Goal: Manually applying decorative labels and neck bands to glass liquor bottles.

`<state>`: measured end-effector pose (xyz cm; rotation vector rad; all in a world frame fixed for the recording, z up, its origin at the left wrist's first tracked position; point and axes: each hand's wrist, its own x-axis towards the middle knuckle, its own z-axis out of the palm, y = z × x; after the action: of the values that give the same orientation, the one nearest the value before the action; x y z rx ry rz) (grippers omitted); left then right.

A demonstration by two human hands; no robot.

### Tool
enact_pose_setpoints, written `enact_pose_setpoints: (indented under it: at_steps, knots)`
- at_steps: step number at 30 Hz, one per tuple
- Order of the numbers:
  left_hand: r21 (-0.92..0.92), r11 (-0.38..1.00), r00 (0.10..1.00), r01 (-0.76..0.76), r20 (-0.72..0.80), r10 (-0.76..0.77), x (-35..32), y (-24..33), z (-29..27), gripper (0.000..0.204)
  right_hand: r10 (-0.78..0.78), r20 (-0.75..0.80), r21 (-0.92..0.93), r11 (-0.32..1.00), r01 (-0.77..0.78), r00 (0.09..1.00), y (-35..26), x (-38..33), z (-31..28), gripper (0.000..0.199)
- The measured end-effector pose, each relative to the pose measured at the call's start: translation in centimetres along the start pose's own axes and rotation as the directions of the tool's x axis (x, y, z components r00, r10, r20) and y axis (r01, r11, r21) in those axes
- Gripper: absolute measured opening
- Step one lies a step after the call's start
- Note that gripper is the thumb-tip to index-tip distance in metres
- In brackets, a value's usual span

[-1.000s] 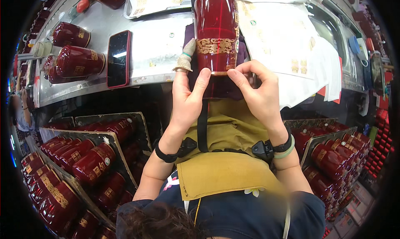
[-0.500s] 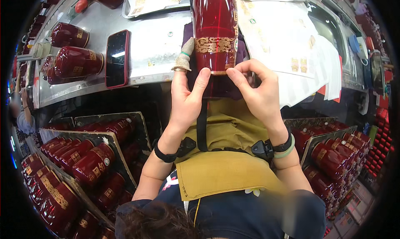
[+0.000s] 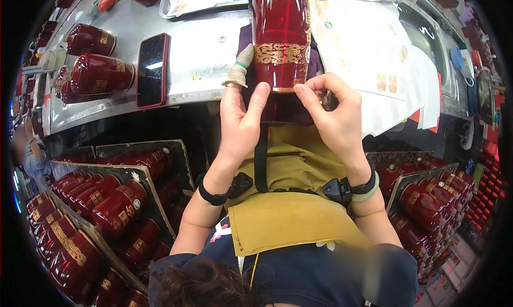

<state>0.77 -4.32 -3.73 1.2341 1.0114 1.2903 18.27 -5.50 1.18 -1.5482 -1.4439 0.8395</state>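
Red bottle end-on to both hands, long axis pointing away

Left hand (image 3: 240, 114): thumb and forefinger spread wide, thumb tip set by the near left corner of the glossy dark-red bottle (image 3: 280, 21), fabric finger cot (image 3: 241, 69) laid along its left flank; whether weight is borne by the hidden fingers cannot be told. Right hand (image 3: 334, 104): thumb tip brought to the near right corner, forefinger bent in a narrow curl; whether anything is pinched cannot be told.

Bottle placed straight ahead of both hands, centred between them, long axis run away from the body, gold-rimmed base turned toward it. Neither hand clearly nearer; more of the flank is covered by the left.

Purple cloth (image 3: 245, 36) seen under and beside the bottle. White decal sheets (image 3: 358, 47) spread to the right; red-cased phone (image 3: 153, 69) laid on the metal table (image 3: 195, 45), left.
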Motion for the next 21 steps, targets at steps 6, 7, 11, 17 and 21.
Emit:
enact_pose_setpoints:
  at_steps: [6,7,11,17,21]
  knots:
    - [0.445,0.803,0.883,-0.396,-0.055,0.466,-1.2,-0.5,-0.6,0.039,0.028,0.001,0.022,0.999,-0.028,1.0,-0.1,0.1,0.1,0.017]
    - [0.454,0.775,0.849,-0.44,-0.072,0.524,-1.3,-0.7,-0.1,0.034,0.025,0.0,0.016,1.0,-0.025,1.0,-0.1,0.1,0.1,0.017]
    - [0.651,0.489,0.703,-0.58,0.098,0.704,-0.6,-1.1,0.4,0.028,0.03,0.005,0.017,0.999,-0.03,1.0,-0.1,0.0,0.0,0.017]
    - [0.668,0.447,0.682,-0.595,0.124,0.721,0.3,-1.2,0.3,0.024,0.022,0.048,-0.012,1.0,-0.021,0.999,-0.2,0.3,-0.6,0.017]
    - [0.638,0.533,0.708,-0.556,0.027,0.706,0.3,-1.8,0.7,0.028,0.031,0.17,-0.075,0.997,-0.019,0.985,0.2,1.5,-3.0,0.015]
